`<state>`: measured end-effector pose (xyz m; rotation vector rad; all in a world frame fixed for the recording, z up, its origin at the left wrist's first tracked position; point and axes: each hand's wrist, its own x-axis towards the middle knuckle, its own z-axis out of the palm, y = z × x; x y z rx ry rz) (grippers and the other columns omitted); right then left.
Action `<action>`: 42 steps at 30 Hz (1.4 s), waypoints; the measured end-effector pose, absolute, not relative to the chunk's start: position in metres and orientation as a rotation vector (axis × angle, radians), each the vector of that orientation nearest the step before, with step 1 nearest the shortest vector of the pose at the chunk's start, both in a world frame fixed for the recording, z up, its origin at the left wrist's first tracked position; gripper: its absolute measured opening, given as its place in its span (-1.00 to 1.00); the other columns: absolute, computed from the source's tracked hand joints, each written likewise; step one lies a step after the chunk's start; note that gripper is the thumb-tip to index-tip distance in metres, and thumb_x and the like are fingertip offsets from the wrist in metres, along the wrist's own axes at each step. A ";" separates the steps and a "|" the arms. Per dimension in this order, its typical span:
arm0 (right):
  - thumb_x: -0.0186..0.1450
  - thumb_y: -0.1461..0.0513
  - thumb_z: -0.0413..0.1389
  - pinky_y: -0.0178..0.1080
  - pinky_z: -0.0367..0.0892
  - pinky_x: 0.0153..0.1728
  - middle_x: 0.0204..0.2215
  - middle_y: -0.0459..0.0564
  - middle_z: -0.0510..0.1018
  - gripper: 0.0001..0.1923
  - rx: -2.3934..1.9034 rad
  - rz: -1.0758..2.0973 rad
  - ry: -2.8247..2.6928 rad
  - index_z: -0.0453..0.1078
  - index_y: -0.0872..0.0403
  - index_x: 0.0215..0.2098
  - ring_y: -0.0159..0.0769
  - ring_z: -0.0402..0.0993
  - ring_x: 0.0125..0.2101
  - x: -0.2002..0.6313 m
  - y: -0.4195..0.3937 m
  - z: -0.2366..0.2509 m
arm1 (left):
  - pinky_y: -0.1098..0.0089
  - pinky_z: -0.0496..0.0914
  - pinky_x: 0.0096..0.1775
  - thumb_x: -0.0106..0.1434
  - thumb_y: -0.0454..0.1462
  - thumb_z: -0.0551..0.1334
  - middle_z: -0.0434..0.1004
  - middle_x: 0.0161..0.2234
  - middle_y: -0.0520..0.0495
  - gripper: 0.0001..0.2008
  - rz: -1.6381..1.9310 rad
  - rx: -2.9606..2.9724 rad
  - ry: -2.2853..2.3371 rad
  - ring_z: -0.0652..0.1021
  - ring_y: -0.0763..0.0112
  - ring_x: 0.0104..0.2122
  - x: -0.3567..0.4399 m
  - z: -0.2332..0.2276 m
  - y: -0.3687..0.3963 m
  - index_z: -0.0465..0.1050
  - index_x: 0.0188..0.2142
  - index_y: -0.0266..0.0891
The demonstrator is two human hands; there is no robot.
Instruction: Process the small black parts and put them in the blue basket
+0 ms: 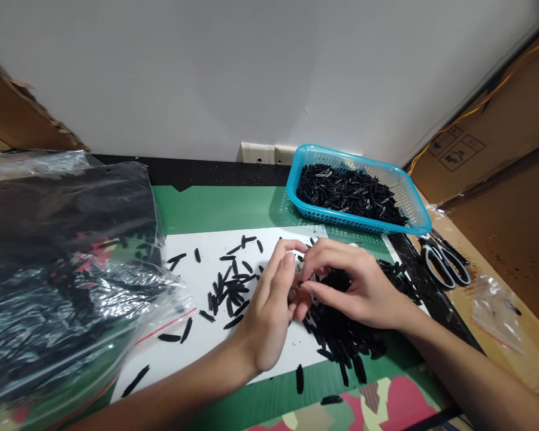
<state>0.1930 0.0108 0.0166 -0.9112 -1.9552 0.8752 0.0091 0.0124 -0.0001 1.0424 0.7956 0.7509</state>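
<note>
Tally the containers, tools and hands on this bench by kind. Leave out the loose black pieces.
Baskets: 1, the blue basket
Plastic bags: 2, a big bag and a small bag
Scissors: 1, the scissors
Hands: 2, the left hand and the right hand
Total: 6

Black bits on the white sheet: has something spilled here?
Not clearly. Loose black pieces lie scattered over the white sheet, and a few strays sit off it on the green mat.
</note>
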 end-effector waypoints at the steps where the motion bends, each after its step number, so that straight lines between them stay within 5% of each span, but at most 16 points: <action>1: 0.41 0.31 0.24 -0.22 0.39 -0.21 -0.29 -0.02 0.57 -0.98 -0.947 0.930 -1.864 0.52 0.08 -0.21 -0.29 0.45 -0.27 0.193 0.011 0.017 | 0.53 0.00 -0.59 0.51 0.12 -0.03 0.20 -0.55 0.17 -0.59 0.763 1.052 0.790 0.17 0.57 -0.61 0.010 0.000 0.013 0.29 -0.07 -0.12; 4: 0.38 0.23 0.29 -0.26 0.38 -0.28 -0.31 -0.03 0.54 -0.92 -1.013 1.093 -1.590 0.54 0.09 -0.25 -0.32 0.45 -0.31 0.194 0.013 0.018 | 0.53 0.00 -0.59 0.54 0.05 0.00 0.12 -0.60 0.19 -0.61 0.755 1.098 0.765 0.10 0.59 -0.63 0.010 -0.001 0.015 0.26 -0.27 -0.17; 10: 0.31 0.13 0.38 -0.37 0.24 -0.56 -0.46 -0.13 0.47 -0.77 -1.023 1.403 -1.264 0.52 0.11 -0.29 -0.48 0.29 -0.56 0.192 0.018 0.010 | 0.53 0.02 -0.57 0.53 -0.02 0.11 0.11 -0.61 0.22 -0.69 0.787 1.126 0.684 0.07 0.60 -0.63 0.008 -0.003 0.013 0.25 -0.27 -0.15; 32: 0.39 0.14 0.29 -0.30 0.29 -0.36 -0.36 -0.06 0.53 -0.80 -1.014 1.357 -1.523 0.54 0.12 -0.29 -0.37 0.38 -0.38 0.193 0.013 0.016 | 0.51 -0.02 -0.55 0.55 -0.02 0.05 0.04 -0.60 0.24 -0.71 0.867 1.144 0.748 0.04 0.59 -0.63 0.009 -0.006 0.010 0.22 -0.25 -0.13; 42: 0.42 0.08 0.23 -0.29 0.16 -0.45 -0.55 -0.13 0.37 -0.65 -0.976 1.488 -1.433 0.42 0.11 -0.45 -0.39 0.25 -0.51 0.192 0.012 0.014 | 0.46 0.13 -0.48 0.57 -0.06 0.04 0.06 -0.58 0.21 -0.74 0.823 1.328 0.776 0.14 0.55 -0.59 0.006 -0.005 0.007 0.33 -0.18 -0.12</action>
